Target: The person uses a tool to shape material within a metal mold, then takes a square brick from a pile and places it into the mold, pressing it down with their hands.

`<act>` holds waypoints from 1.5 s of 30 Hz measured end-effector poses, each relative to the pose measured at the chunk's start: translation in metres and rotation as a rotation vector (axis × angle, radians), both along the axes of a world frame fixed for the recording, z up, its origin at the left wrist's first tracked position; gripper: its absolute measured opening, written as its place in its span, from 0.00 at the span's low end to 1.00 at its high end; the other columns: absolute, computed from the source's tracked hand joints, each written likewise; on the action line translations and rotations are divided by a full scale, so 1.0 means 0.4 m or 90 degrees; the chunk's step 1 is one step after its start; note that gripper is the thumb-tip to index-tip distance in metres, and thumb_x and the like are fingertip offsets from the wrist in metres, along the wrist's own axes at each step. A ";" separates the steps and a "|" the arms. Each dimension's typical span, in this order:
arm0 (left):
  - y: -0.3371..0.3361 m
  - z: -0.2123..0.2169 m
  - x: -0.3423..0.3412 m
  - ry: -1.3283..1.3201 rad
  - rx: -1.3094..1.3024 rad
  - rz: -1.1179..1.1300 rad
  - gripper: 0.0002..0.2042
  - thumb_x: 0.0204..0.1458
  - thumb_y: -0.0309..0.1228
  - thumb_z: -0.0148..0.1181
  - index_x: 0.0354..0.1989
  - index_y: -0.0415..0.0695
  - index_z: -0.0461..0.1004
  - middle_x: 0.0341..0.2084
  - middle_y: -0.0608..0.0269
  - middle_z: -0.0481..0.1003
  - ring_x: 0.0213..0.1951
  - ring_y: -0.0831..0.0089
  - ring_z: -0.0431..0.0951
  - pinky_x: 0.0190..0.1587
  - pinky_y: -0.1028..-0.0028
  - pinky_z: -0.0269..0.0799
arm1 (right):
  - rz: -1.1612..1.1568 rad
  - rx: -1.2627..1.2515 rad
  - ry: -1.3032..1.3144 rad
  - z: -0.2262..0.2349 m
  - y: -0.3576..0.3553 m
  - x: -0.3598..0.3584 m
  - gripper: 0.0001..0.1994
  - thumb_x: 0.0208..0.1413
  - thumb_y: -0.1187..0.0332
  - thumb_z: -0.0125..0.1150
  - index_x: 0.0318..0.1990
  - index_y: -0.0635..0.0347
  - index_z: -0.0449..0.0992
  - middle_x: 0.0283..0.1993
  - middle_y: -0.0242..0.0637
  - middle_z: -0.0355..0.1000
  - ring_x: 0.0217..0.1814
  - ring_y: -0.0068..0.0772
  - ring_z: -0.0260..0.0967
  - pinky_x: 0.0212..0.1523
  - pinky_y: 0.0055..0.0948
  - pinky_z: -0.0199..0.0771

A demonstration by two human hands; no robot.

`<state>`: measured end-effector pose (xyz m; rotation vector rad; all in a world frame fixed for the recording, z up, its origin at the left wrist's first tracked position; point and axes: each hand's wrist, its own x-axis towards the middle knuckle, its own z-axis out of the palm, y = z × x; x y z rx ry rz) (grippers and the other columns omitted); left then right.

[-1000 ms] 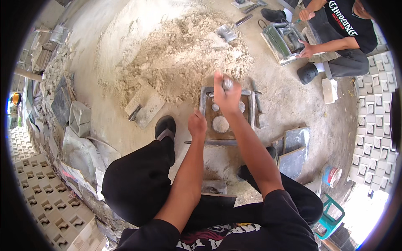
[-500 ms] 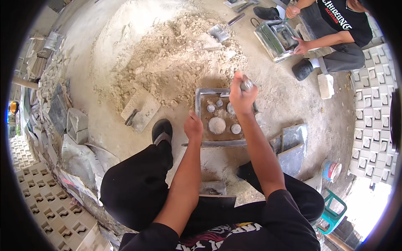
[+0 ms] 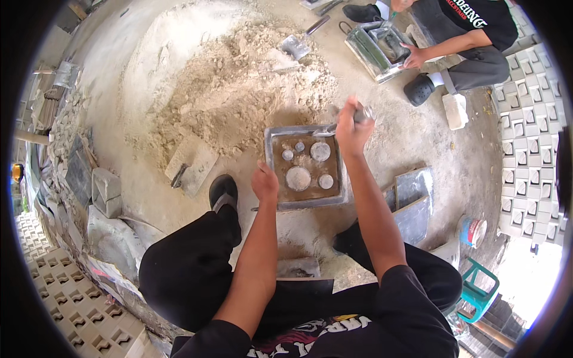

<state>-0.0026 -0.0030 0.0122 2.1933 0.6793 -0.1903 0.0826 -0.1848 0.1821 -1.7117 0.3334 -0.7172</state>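
A square grey mould frame (image 3: 307,206) lies on the ground before me. It holds a flat brown sandy fill (image 3: 303,162) with several round grey discs of different sizes, such as a large disc (image 3: 298,178) near the front left. My left hand (image 3: 264,182) is closed on the frame's left wall, thumb up. Just off the frame's far right corner, my right hand (image 3: 354,128) is raised in a fist around a greyish metal tool (image 3: 363,114). Motion blurs that tool, and its kind does not show.
Beyond the frame rises a heap of pale sandy powder (image 3: 221,89) with a shovel (image 3: 295,46) on it. A trowel board (image 3: 192,164) lies left, dark slabs (image 3: 415,209) right. At far right, a co-worker's hand (image 3: 413,55) holds another mould (image 3: 376,53). A green stool (image 3: 477,290) stands near right.
My right hand with the tool has moved right, off the frame's far right part, uncovering that wall and the discs there. My left hand stays on the frame. The whole view has shifted slightly.
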 end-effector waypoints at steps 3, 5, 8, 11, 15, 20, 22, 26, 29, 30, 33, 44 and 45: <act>0.006 -0.003 0.003 0.006 0.020 0.001 0.30 0.61 0.46 0.29 0.31 0.32 0.75 0.31 0.36 0.74 0.37 0.38 0.73 0.43 0.48 0.65 | 0.008 0.115 -0.060 0.036 0.012 0.005 0.22 0.62 0.59 0.52 0.15 0.58 0.64 0.13 0.21 0.57 0.17 0.12 0.53 0.17 0.22 0.51; 0.006 -0.004 0.003 0.008 0.033 0.002 0.31 0.61 0.46 0.28 0.31 0.32 0.76 0.31 0.36 0.75 0.37 0.38 0.73 0.43 0.48 0.65 | -0.063 0.120 -0.124 0.029 0.017 -0.035 0.22 0.61 0.59 0.53 0.15 0.58 0.64 0.13 0.21 0.57 0.17 0.13 0.53 0.17 0.23 0.51; 0.000 -0.002 0.004 0.012 0.031 -0.004 0.31 0.61 0.46 0.28 0.29 0.31 0.76 0.30 0.36 0.75 0.36 0.38 0.73 0.43 0.48 0.65 | -0.034 0.052 0.007 0.023 -0.007 -0.011 0.22 0.61 0.60 0.53 0.15 0.58 0.64 0.13 0.21 0.58 0.17 0.12 0.53 0.18 0.22 0.55; 0.004 -0.004 0.004 -0.002 0.032 -0.008 0.31 0.61 0.46 0.29 0.28 0.30 0.75 0.29 0.35 0.74 0.36 0.37 0.73 0.42 0.48 0.65 | -0.025 0.096 -0.075 0.042 -0.012 -0.025 0.23 0.61 0.60 0.53 0.14 0.58 0.63 0.13 0.21 0.57 0.17 0.12 0.52 0.18 0.22 0.52; -0.001 -0.004 0.004 0.002 0.035 -0.007 0.31 0.61 0.45 0.30 0.28 0.30 0.75 0.27 0.34 0.74 0.35 0.37 0.72 0.41 0.48 0.65 | -0.058 0.083 -0.024 0.011 -0.007 -0.024 0.24 0.62 0.59 0.52 0.14 0.58 0.61 0.12 0.21 0.55 0.16 0.11 0.50 0.17 0.22 0.48; 0.007 -0.010 0.014 -0.030 0.052 0.006 0.31 0.61 0.45 0.30 0.27 0.29 0.75 0.27 0.34 0.73 0.34 0.37 0.72 0.41 0.48 0.65 | -0.013 0.071 -0.064 0.021 0.023 -0.047 0.23 0.62 0.58 0.52 0.16 0.58 0.62 0.13 0.20 0.54 0.17 0.12 0.49 0.16 0.23 0.47; 0.012 -0.034 0.005 -0.023 0.027 -0.001 0.31 0.61 0.45 0.30 0.26 0.29 0.75 0.26 0.34 0.73 0.34 0.37 0.72 0.41 0.48 0.65 | -0.012 -0.074 -0.047 -0.025 0.040 -0.049 0.22 0.62 0.59 0.51 0.15 0.57 0.61 0.13 0.20 0.53 0.16 0.11 0.47 0.15 0.22 0.44; 0.005 -0.013 0.001 -0.023 0.030 0.002 0.31 0.61 0.45 0.30 0.25 0.30 0.76 0.26 0.34 0.74 0.34 0.37 0.73 0.41 0.48 0.65 | 0.014 0.085 -0.033 0.055 0.032 -0.032 0.22 0.62 0.61 0.51 0.15 0.57 0.60 0.13 0.20 0.53 0.16 0.12 0.47 0.15 0.22 0.45; 0.001 -0.011 0.000 -0.028 0.029 0.013 0.31 0.61 0.45 0.30 0.26 0.30 0.75 0.26 0.34 0.74 0.34 0.37 0.73 0.41 0.48 0.64 | 0.016 0.020 -0.005 0.004 0.047 -0.042 0.23 0.62 0.61 0.52 0.14 0.57 0.60 0.13 0.21 0.53 0.16 0.13 0.46 0.15 0.23 0.43; -0.008 0.004 -0.001 -0.019 0.000 0.008 0.32 0.61 0.46 0.30 0.26 0.30 0.75 0.26 0.34 0.74 0.34 0.37 0.72 0.41 0.49 0.64 | -0.001 -0.084 -0.042 -0.009 0.040 -0.033 0.24 0.62 0.59 0.52 0.14 0.57 0.60 0.13 0.21 0.53 0.16 0.13 0.47 0.15 0.24 0.44; 0.007 -0.009 -0.003 -0.041 0.033 0.015 0.32 0.61 0.46 0.29 0.26 0.30 0.75 0.26 0.35 0.73 0.34 0.37 0.72 0.40 0.49 0.63 | -0.001 0.031 0.023 0.059 0.064 -0.025 0.23 0.61 0.61 0.53 0.15 0.57 0.59 0.13 0.21 0.53 0.17 0.13 0.48 0.16 0.24 0.46; 0.001 -0.019 0.001 -0.035 0.009 0.000 0.32 0.61 0.46 0.29 0.26 0.29 0.74 0.24 0.36 0.73 0.33 0.38 0.73 0.40 0.49 0.64 | 0.054 -0.009 0.008 0.023 0.104 -0.055 0.22 0.62 0.63 0.52 0.15 0.59 0.60 0.14 0.22 0.52 0.19 0.13 0.45 0.17 0.25 0.45; -0.003 -0.016 0.002 -0.027 0.008 0.003 0.32 0.61 0.46 0.29 0.26 0.29 0.74 0.24 0.36 0.73 0.33 0.38 0.73 0.40 0.49 0.64 | 0.061 -0.068 0.019 0.010 0.099 -0.052 0.22 0.62 0.62 0.52 0.15 0.59 0.60 0.14 0.22 0.52 0.18 0.12 0.45 0.17 0.24 0.44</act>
